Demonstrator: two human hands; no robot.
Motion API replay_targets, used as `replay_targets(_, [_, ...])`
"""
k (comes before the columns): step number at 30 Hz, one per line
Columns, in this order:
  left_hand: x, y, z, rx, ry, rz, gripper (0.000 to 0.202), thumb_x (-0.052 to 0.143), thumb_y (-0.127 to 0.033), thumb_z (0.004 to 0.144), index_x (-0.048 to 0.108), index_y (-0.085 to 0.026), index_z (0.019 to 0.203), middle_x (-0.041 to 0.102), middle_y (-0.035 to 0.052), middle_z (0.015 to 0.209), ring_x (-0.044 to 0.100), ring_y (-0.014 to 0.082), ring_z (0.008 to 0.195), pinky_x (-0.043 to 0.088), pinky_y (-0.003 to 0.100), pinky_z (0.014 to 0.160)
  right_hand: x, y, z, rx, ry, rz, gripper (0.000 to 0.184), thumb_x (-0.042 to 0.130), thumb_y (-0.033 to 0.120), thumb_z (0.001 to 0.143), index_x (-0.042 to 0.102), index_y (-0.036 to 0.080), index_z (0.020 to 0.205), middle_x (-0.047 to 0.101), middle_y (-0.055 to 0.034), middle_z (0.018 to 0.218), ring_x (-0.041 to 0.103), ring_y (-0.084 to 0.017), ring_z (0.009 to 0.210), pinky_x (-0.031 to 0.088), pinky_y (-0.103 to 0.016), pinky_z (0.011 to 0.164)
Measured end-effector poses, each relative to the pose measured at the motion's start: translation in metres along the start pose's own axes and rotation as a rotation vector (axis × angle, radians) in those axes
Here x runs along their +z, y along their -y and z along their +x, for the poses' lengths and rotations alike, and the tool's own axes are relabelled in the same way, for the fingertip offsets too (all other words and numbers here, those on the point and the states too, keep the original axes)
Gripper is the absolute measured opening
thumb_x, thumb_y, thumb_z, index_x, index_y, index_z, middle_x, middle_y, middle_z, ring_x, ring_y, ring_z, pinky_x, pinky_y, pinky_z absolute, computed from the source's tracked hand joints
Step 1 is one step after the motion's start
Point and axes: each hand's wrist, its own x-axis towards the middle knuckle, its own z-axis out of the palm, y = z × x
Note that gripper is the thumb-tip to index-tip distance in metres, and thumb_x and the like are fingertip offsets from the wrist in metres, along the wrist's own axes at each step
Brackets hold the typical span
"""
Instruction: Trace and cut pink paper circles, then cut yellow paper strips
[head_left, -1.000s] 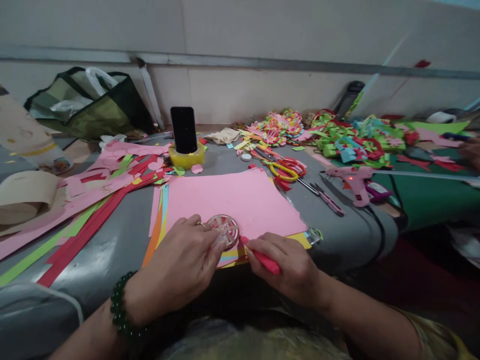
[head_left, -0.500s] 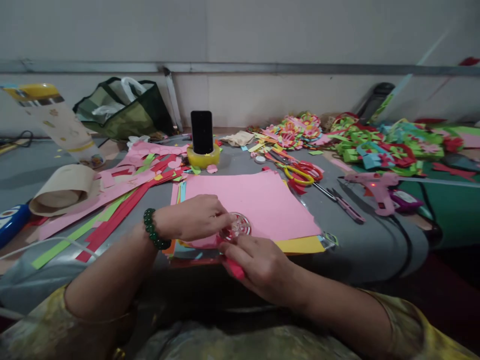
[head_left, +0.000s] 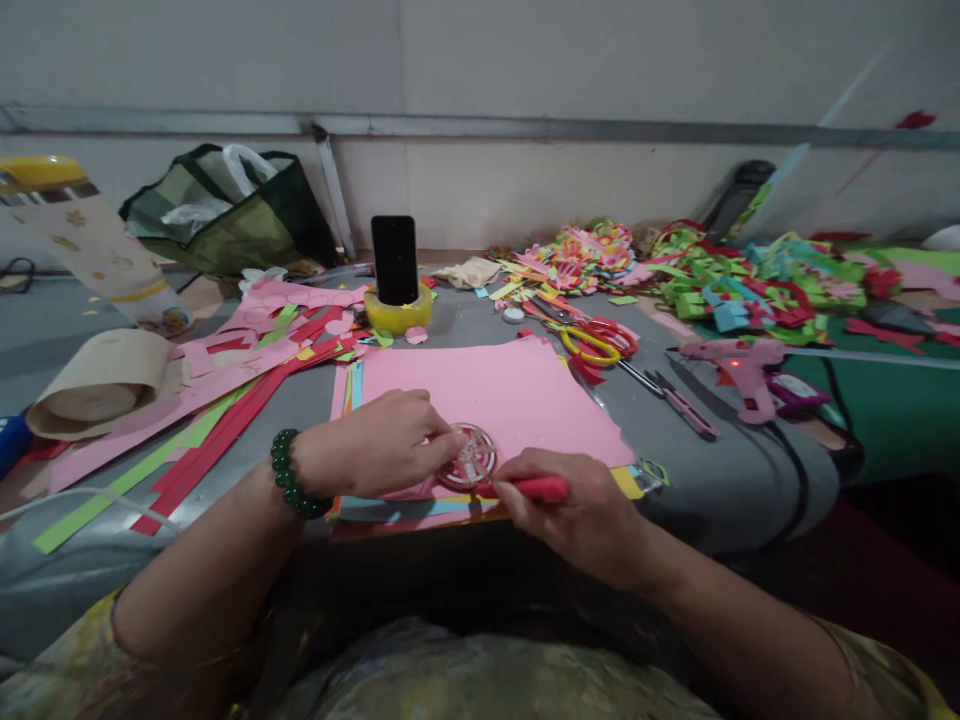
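Observation:
A pink paper sheet (head_left: pixel 495 390) lies on top of a stack of coloured sheets on the grey table (head_left: pixel 720 470). My left hand (head_left: pixel 379 445), with a green bead bracelet on the wrist, presses a round clear disc with red markings (head_left: pixel 469 460) flat on the sheet's near edge, fingers closed on its left rim. My right hand (head_left: pixel 581 505) is closed around a red pen (head_left: pixel 536 488), whose tip meets the disc's lower right edge.
Red and yellow scissors (head_left: pixel 596 340), a pink glue gun (head_left: pixel 731 365) and a craft knife (head_left: pixel 679 400) lie to the right. A phone (head_left: pixel 394 260) stands in a yellow tape roll. Paper strips (head_left: pixel 217 400) cover the left side, paper flowers (head_left: pixel 675 270) the back right.
The view has shifted slightly. My right hand swung the pen from below the disc round to its right side, now lying nearly level. My left hand stays on the disc.

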Motion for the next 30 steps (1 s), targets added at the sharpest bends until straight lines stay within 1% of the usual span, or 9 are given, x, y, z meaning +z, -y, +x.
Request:
replay_targets(3, [0.000, -0.002, -0.001, -0.009, -0.011, 0.001, 0.047, 0.028, -0.031, 0.096, 0.061, -0.016, 0.066, 0.056, 0.0033, 0.058, 0.049, 0.0162, 0.064, 0.033, 0.027, 0.061, -0.015, -0.011, 0.005, 0.196, 0.031, 0.103, 0.016, 0.054, 0.026, 0.086, 0.064, 0.018, 0.076, 0.066, -0.0011, 0.070, 0.058, -0.010, 0.056, 0.046, -0.020, 0.051])
replay_targets(8, [0.001, -0.006, -0.007, -0.024, 0.001, -0.036, 0.046, 0.026, -0.031, 0.097, 0.061, -0.017, 0.070, 0.059, 0.0034, 0.065, 0.047, 0.0175, 0.070, 0.033, 0.029, 0.065, -0.029, -0.017, 0.016, 0.282, -0.296, 0.305, 0.019, 0.050, 0.033, 0.090, 0.061, 0.019, 0.094, 0.064, -0.0005, 0.074, 0.060, -0.011, 0.056, 0.050, -0.023, 0.050])
replay_targets(11, [0.005, -0.007, -0.013, -0.019, -0.033, -0.083, 0.048, 0.023, -0.035, 0.098, 0.062, -0.017, 0.076, 0.061, 0.0034, 0.070, 0.047, 0.0180, 0.073, 0.035, 0.030, 0.069, -0.019, -0.014, 0.022, 0.213, -0.152, 0.158, 0.023, 0.055, 0.034, 0.087, 0.058, 0.020, 0.105, 0.066, -0.0046, 0.096, 0.063, -0.017, 0.086, 0.053, -0.032, 0.076])
replay_targets(13, [0.007, -0.006, -0.016, -0.002, -0.045, -0.133, 0.048, 0.023, -0.036, 0.098, 0.064, -0.019, 0.081, 0.063, 0.0027, 0.074, 0.049, 0.0177, 0.074, 0.036, 0.030, 0.071, -0.007, -0.013, 0.026, 0.187, 0.016, 0.026, 0.044, 0.070, 0.038, 0.075, 0.055, 0.019, 0.111, 0.062, -0.0075, 0.109, 0.058, -0.022, 0.101, 0.048, -0.038, 0.088])
replay_targets(15, [0.010, -0.006, -0.020, 0.012, -0.050, -0.184, 0.044, 0.025, -0.034, 0.097, 0.066, -0.021, 0.087, 0.066, 0.0018, 0.081, 0.052, 0.0171, 0.077, 0.038, 0.030, 0.075, 0.005, -0.013, 0.029, 0.195, 0.129, -0.043, 0.068, 0.079, 0.039, 0.062, 0.050, 0.018, 0.119, 0.060, -0.0097, 0.114, 0.055, -0.025, 0.104, 0.047, -0.040, 0.089])
replay_targets(17, [0.014, -0.005, -0.026, 0.011, -0.079, -0.241, 0.040, 0.028, -0.033, 0.097, 0.066, -0.022, 0.091, 0.067, 0.0016, 0.090, 0.054, 0.0168, 0.083, 0.039, 0.030, 0.080, 0.013, -0.013, 0.031, 0.198, 0.164, -0.067, 0.069, 0.080, 0.037, 0.061, 0.049, 0.017, 0.119, 0.060, -0.0099, 0.113, 0.054, -0.025, 0.104, 0.047, -0.040, 0.088])
replay_targets(22, [0.029, -0.008, -0.049, -0.107, -0.282, -0.429, 0.034, 0.033, -0.033, 0.097, 0.065, -0.025, 0.104, 0.063, 0.0010, 0.114, 0.051, 0.0171, 0.103, 0.039, 0.031, 0.089, 0.016, -0.014, 0.032, 0.231, 0.136, 0.021, 0.058, 0.076, 0.036, 0.065, 0.051, 0.018, 0.115, 0.060, -0.0092, 0.114, 0.055, -0.023, 0.103, 0.045, -0.040, 0.089])
replay_targets(27, [0.042, -0.017, -0.062, -0.206, -0.229, -0.353, 0.034, 0.032, -0.030, 0.097, 0.066, -0.023, 0.096, 0.065, 0.0010, 0.103, 0.052, 0.0182, 0.096, 0.039, 0.035, 0.088, 0.004, -0.026, 0.029, 0.365, 0.077, 0.357, 0.062, 0.075, 0.035, 0.065, 0.043, 0.020, 0.117, 0.058, -0.0075, 0.115, 0.058, -0.019, 0.104, 0.047, -0.035, 0.088])
replay_targets(30, [0.044, -0.019, -0.062, -0.210, -0.227, -0.324, 0.032, 0.033, -0.030, 0.096, 0.065, -0.023, 0.094, 0.064, 0.0008, 0.105, 0.052, 0.0185, 0.098, 0.039, 0.036, 0.088, -0.016, -0.035, 0.024, 0.382, -0.052, 0.316, 0.061, 0.075, 0.034, 0.065, 0.043, 0.022, 0.115, 0.058, -0.0070, 0.114, 0.058, -0.020, 0.105, 0.046, -0.035, 0.090])
